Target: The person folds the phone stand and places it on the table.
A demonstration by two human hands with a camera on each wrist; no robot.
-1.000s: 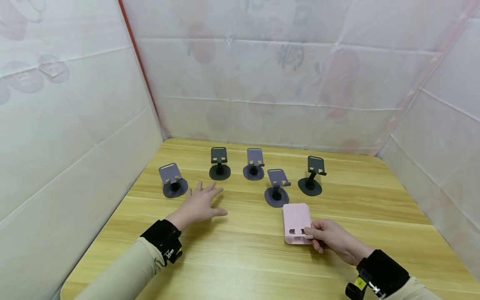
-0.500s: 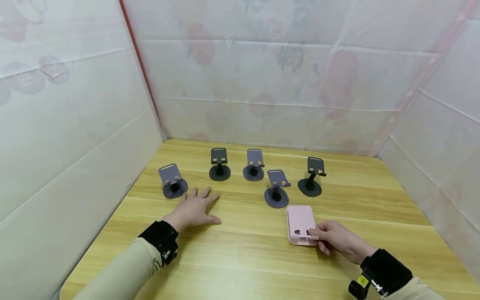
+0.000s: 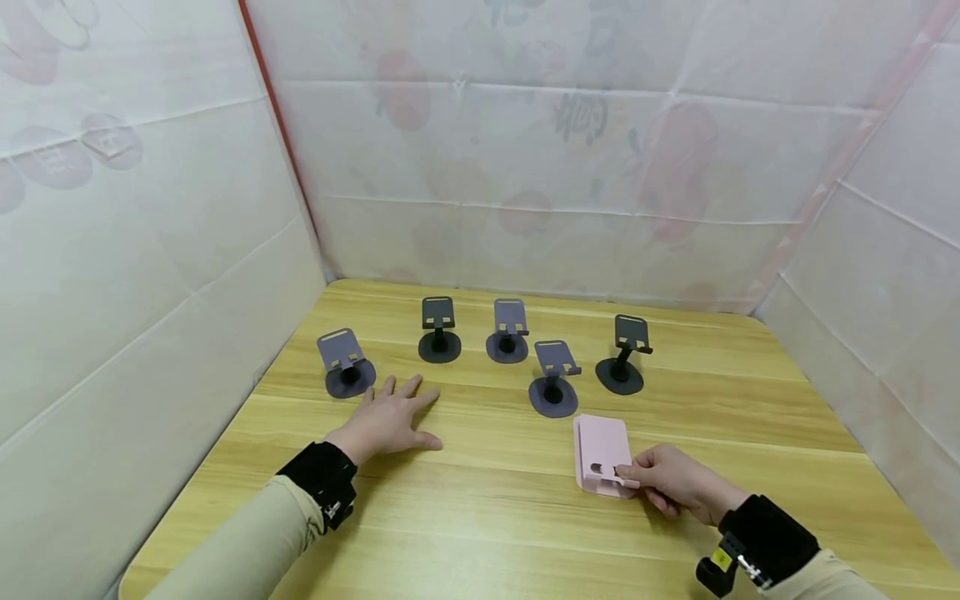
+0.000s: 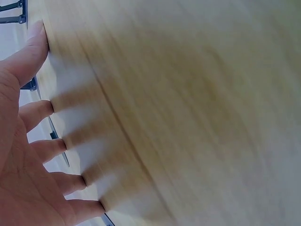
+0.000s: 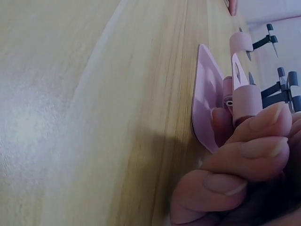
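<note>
While flat, pink stand point(image 3: 602, 455) pinched.

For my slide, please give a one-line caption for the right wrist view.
Right hand pinches the folded pink stand lying on the wooden table.

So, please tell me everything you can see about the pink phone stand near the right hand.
The pink phone stand looks like smooth matte plastic. It is folded nearly flat: a rounded base plate lies on the wooden table, and a top plate with a cut-out slot sits close above it, joined by a hinge. The right hand pinches its near end. It lies just in front of a grey stand, apart from it.
</note>
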